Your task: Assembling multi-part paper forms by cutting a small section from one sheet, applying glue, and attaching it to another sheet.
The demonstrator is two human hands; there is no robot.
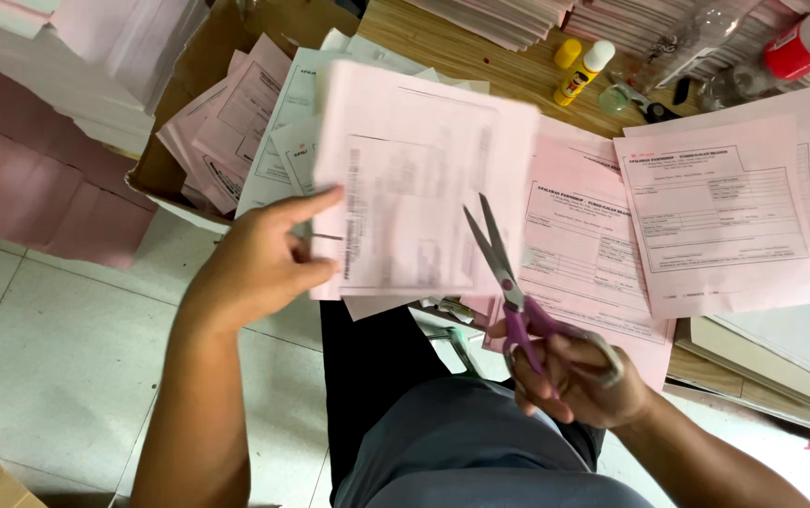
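Note:
My left hand [268,254] pinches the left edge of a pink printed form [424,179] and holds it up over my lap, slightly blurred. My right hand [579,372] grips purple-handled scissors [508,282], fingers through the loops. The metal blades are parted and point up and left, their tips lying over the lower right part of the held sheet. Whether the blades touch the paper I cannot tell.
More pink forms [724,216] lie spread on the wooden table [452,42]. A cardboard box [198,66] at the left holds pink and white sheets. A yellow glue bottle [585,73], a red-capped bottle [804,42] and paper stacks sit at the back. White tiled floor [57,348] lies below.

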